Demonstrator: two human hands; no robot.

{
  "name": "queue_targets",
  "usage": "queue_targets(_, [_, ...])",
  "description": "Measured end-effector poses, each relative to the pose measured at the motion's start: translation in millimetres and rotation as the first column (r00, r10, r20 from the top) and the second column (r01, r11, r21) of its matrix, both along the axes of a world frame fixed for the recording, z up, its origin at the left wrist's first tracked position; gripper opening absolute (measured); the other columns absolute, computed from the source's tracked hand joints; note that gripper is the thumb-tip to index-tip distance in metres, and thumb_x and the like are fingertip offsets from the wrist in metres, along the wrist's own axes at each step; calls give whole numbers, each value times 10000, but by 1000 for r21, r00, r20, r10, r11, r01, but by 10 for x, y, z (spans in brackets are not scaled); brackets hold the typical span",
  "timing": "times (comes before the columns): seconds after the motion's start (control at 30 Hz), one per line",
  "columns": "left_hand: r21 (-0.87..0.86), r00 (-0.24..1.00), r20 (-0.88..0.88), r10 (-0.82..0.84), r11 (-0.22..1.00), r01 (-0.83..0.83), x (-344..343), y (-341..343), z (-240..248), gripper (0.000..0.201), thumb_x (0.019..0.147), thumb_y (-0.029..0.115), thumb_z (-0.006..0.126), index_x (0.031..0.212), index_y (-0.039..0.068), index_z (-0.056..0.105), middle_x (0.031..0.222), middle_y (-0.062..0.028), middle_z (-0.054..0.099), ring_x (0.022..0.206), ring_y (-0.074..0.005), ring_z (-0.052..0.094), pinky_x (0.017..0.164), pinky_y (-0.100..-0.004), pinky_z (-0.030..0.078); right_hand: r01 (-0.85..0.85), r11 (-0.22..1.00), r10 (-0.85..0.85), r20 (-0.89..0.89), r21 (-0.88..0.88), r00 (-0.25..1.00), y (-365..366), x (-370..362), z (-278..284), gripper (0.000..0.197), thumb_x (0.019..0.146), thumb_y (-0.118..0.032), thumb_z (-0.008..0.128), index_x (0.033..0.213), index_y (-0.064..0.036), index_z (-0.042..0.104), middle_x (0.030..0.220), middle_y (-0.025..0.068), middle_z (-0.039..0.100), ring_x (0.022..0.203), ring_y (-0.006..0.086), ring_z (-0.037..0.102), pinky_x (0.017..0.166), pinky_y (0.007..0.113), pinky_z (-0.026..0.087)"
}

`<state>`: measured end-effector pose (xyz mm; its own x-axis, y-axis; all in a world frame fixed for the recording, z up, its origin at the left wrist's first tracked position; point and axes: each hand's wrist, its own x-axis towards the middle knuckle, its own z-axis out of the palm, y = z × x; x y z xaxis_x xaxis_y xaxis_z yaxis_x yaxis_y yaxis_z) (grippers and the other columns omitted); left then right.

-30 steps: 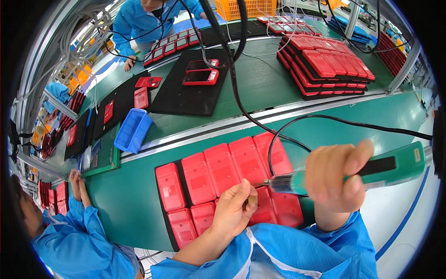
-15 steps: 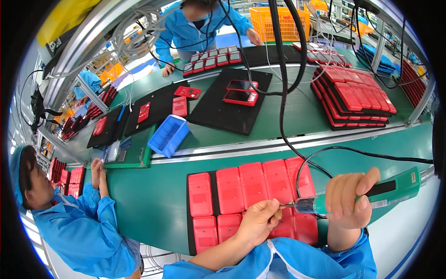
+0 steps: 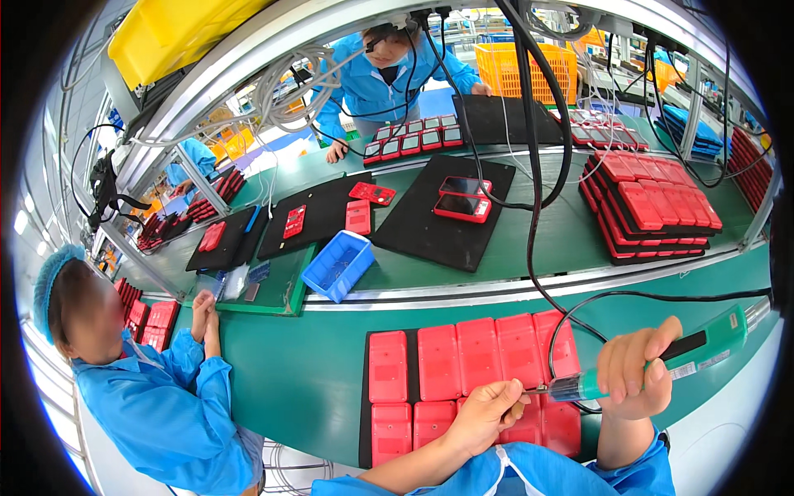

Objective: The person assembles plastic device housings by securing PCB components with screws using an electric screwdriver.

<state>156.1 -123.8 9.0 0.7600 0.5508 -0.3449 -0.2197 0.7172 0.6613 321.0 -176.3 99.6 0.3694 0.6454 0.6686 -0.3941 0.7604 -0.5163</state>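
My right hand [image 3: 633, 368] is wrapped round the green and black body of an electric screwdriver [image 3: 718, 337], held nearly level with its bit toward the left. At the bit's tip, the thumb and fingers of my left hand [image 3: 486, 416] are pinched together. Whatever small thing they hold there is too hidden to make out. Beneath both hands, red plastic housings [image 3: 438, 360] lie in two rows on a black foam mat [image 3: 411, 351]. My left forearm and hand cover part of the near row.
A blue bin [image 3: 339, 266] stands beyond the metal rail. Stacked red housings [image 3: 653, 202] are at the back right. Black cables [image 3: 534, 240] hang over the bench, one running to the screwdriver. One co-worker [image 3: 157, 397] is at the left, another [image 3: 372, 91] across the bench.
My view has tilted up and shifted left, so the bench appears lower and further right. Both hands keep their grip, with the screwdriver's bit still at my left fingertips.
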Motion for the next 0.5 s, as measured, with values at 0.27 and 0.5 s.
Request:
queue_targets(0.27, [50, 988, -3, -154, 987, 154, 15, -16, -42, 349, 871, 341, 457, 758, 16, 510, 561, -1, 397, 484, -69, 310, 435, -204, 246, -50, 998, 50, 20, 27, 999, -39, -11, 37, 225, 803, -150, 554, 823, -60, 349, 413, -6, 388, 280, 108, 362, 258, 226, 321])
queue_targets(0.5, [108, 980, -29, -199, 974, 201, -29, 4, -28, 357, 858, 355, 471, 706, 33, 495, 517, 12, 381, 445, -63, 298, 410, -205, 226, -171, 985, 171, 57, 5, 984, 31, 15, 44, 218, 800, -136, 553, 832, -61, 350, 427, -9, 407, 316, 102, 412, 288, 227, 349])
